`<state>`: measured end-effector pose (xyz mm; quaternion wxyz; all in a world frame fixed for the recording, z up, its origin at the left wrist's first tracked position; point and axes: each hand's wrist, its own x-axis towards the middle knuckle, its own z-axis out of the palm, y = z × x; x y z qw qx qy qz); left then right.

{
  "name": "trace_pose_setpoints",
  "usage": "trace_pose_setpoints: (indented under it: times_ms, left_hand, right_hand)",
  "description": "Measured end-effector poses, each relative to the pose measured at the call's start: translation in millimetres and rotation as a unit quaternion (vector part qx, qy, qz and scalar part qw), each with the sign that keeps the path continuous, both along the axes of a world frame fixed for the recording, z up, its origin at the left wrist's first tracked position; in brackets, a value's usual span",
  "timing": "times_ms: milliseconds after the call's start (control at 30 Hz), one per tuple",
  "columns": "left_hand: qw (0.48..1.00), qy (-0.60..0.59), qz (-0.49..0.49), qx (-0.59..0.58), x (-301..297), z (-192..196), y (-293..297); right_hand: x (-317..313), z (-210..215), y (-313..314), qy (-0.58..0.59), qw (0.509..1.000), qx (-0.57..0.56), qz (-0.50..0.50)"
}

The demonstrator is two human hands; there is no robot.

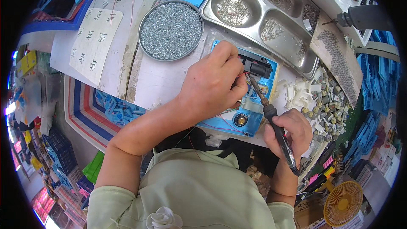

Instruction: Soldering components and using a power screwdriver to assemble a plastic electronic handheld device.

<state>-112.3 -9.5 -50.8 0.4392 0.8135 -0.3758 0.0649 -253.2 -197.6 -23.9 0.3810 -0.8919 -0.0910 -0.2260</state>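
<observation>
A blue plastic housing [254, 128] lies on the bench in front of me, with a black box-shaped part [259, 69] near its top and a round speaker [241, 120] at its lower end. My left hand [214, 78] is over the housing's left side, its thumb and fingers pinching a thin red wire [242, 74]. In my right hand [295, 130] is a soldering iron [271, 112], gripped by its dark handle. The iron's tip points up and left, close to the red wire and the black part. Whether it touches them I cannot tell. My left fingers hide part of the housing.
A round tin [169, 60] of small screws stands behind my left hand. Beyond the housing is a steel compartment tray [257, 34] with small metal parts. White plastic pieces [299, 93] are heaped at right, below a dark power tool [360, 18]. A paper sheet [95, 46] lies left.
</observation>
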Motion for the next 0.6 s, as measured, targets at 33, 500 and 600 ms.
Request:
trace_pose_setpoints:
  times_ms: [33, 500, 600]
  left_hand:
    - [1.0, -0.002, 0.0, -0.001, 0.0, 0.4, 0.1]
    - [1.0, 0.011, 0.005, 0.011, -1.6, 2.7, 0.8]
    - [1.0, 0.011, 0.006, 0.014, -2.0, 2.7, 0.4]
  right_hand:
    - [0.2, 0.4, -0.4, 0.0, 1.0, 0.001, 0.002]
    - [-11.0, 4.8, -5.7, -0.007, 1.0, 0.018, -0.002]
    - [-13.3, 5.1, -5.7, -0.01, 1.0, 0.02, -0.009]
